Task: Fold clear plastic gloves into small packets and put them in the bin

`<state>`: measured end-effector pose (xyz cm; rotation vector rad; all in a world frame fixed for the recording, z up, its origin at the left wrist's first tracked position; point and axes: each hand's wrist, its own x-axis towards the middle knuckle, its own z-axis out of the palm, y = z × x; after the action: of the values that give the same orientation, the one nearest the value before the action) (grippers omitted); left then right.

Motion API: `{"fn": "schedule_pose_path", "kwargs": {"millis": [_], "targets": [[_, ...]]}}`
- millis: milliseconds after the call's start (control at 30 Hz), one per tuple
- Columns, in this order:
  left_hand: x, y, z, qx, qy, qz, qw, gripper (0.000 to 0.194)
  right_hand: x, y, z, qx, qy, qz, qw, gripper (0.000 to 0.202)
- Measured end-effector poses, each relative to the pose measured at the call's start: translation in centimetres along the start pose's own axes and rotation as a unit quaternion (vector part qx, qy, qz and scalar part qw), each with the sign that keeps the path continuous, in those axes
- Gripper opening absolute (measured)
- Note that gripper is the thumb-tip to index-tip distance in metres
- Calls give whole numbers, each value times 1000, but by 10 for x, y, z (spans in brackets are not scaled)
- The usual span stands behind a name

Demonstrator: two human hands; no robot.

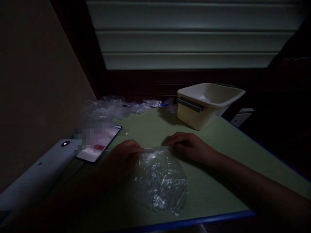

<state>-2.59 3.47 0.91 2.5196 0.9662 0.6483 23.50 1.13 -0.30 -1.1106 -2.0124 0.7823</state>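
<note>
A clear, crinkled plastic bag point(160, 181) lies over the near middle of the table, its top edge stretched between my two hands. My left hand point(127, 153) pinches the upper left corner of the bag. At the upper right corner, my right hand point(183, 144) is closed on the edge, fingers bent. The bag looks flat, with nothing visible inside it. Dim light leaves my left forearm mostly in shadow.
A cream plastic bin point(191, 115) with grey handles stands at the back right. Clear plastic bags point(107, 108) are heaped at the back left. A lit phone point(97, 147) and a white rounded device point(36, 171) lie left. Blue edging point(189, 223) borders the green table point(218, 187).
</note>
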Motion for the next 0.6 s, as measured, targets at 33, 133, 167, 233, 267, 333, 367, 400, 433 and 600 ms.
{"fn": "schedule_pose_path", "kwargs": {"millis": [33, 133, 167, 233, 267, 333, 367, 400, 433, 600], "targets": [[-1, 0, 1, 17, -2, 22, 1000, 31, -1, -2, 1, -21, 0, -13, 1000, 36], [-2, -2, 4, 66, -3, 71, 995, 32, -3, -7, 2, -77, -9, -45, 996, 41], [-2, -2, 4, 82, -7, 77, 994, 31, -4, -9, 2, -97, -15, -55, 994, 41], [-4, -3, 4, 122, -11, 91, 988, 30, -5, -12, 0, -135, -31, -73, 988, 36], [-5, -2, 4, 145, -9, 106, 984, 29, -6, -14, -1, -163, -43, -86, 982, 33], [-7, 0, 3, 188, -4, 142, 972, 29, -8, -19, -3, -228, -71, -115, 964, 27], [-8, 2, 2, 207, -8, 156, 966, 28, -8, -21, -4, -259, -82, -127, 954, 25], [-9, 5, 1, 222, -17, 165, 961, 28, -9, -23, -4, -286, -92, -136, 944, 24], [-10, 7, 0, 234, -26, 171, 957, 27, -9, -25, -5, -306, -96, -142, 937, 24], [-14, 13, -4, 237, -37, 229, 944, 31, -11, -28, -3, -328, -89, -138, 930, 23]]}}
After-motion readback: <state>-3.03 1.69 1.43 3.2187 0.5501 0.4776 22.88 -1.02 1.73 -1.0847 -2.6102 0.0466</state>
